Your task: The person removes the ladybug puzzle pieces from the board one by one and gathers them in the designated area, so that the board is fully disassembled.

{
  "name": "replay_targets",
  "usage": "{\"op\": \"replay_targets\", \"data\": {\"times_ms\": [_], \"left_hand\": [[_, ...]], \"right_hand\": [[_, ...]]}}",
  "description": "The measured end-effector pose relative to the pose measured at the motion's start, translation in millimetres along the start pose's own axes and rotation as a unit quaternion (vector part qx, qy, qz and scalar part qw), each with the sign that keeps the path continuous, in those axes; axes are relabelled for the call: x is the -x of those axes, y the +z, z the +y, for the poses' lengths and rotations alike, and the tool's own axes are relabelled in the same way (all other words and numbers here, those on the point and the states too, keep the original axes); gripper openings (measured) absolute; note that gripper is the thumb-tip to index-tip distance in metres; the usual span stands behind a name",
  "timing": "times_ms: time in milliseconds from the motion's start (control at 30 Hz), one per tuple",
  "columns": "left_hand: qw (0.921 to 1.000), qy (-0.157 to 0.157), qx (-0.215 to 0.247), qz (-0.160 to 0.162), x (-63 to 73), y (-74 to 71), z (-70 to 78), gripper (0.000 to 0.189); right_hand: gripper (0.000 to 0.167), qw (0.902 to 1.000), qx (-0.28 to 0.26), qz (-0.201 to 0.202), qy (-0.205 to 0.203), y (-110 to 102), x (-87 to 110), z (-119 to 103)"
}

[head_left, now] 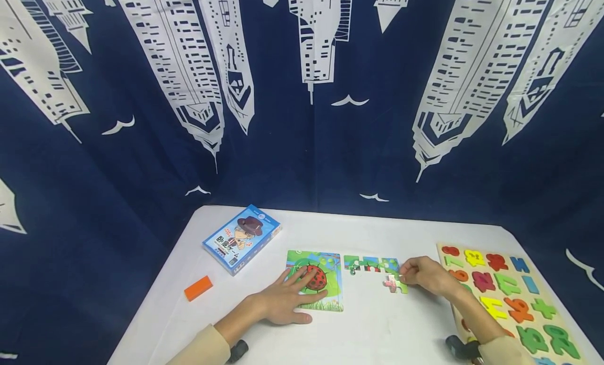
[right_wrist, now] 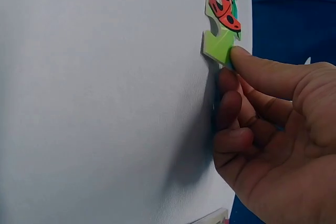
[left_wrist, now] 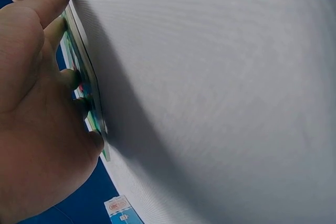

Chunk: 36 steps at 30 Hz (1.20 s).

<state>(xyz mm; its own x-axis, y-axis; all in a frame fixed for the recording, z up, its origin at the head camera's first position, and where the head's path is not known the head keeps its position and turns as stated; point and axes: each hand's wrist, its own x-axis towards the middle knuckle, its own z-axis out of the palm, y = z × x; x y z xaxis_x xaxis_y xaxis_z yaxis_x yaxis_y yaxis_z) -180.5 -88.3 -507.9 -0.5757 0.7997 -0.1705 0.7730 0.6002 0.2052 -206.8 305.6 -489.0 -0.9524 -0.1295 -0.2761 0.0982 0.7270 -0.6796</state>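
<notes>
My left hand (head_left: 283, 301) rests with fingers spread on a square ladybug picture board (head_left: 334, 289), and its thumb lies past the near edge. In the left wrist view the board shows edge-on beyond the palm. Right of the board, several joined jigsaw pieces (head_left: 370, 264) form a row along the far side. Below the right end of that row is a green and red jigsaw piece (head_left: 401, 285). My right hand (head_left: 427, 276) pinches its right edge between thumb and fingers. In the right wrist view the thumb (right_wrist: 254, 66) lies on the green part, beside red, black-spotted artwork.
A blue card-game box (head_left: 243, 239) lies at the back left, with an orange block (head_left: 198, 288) nearer the front. On the right, a wooden letter and number board (head_left: 511, 294) lies under the right forearm. A navy curtain (head_left: 302, 160) hangs behind the white table (head_left: 358, 333).
</notes>
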Motion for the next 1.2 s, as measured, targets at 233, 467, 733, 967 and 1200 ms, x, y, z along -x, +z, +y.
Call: {"op": "replay_targets", "data": {"times_ms": [233,467,733,967,1200], "left_hand": [[1.0000,0.001,0.002,0.001,0.6,-1.1,0.8,0.061],[1.0000,-0.001,0.006,0.002,2.1,-2.4,1.5,0.061],[1.0000,-0.003,0.003,0.000,1.8,-2.2,2.0,0.061],[1.0000,-0.004,0.001,-0.002,1.5,-1.6,1.9,0.061],[1.0000,-0.003,0.003,-0.001,0.9,-1.6,1.1,0.062]], "right_hand": [[0.012,0.9998,0.014,-0.003,-0.013,-0.4,0.2,1.7],[0.011,0.9993,0.032,0.003,-0.016,1.2,-1.7,1.6],[0.012,0.9978,0.064,0.008,-0.013,1.5,-2.4,-0.5],[0.013,0.9965,0.081,0.017,-0.009,2.6,-2.6,-2.1],[0.015,0.9957,0.088,0.030,-0.004,4.7,-3.9,-2.8]]}}
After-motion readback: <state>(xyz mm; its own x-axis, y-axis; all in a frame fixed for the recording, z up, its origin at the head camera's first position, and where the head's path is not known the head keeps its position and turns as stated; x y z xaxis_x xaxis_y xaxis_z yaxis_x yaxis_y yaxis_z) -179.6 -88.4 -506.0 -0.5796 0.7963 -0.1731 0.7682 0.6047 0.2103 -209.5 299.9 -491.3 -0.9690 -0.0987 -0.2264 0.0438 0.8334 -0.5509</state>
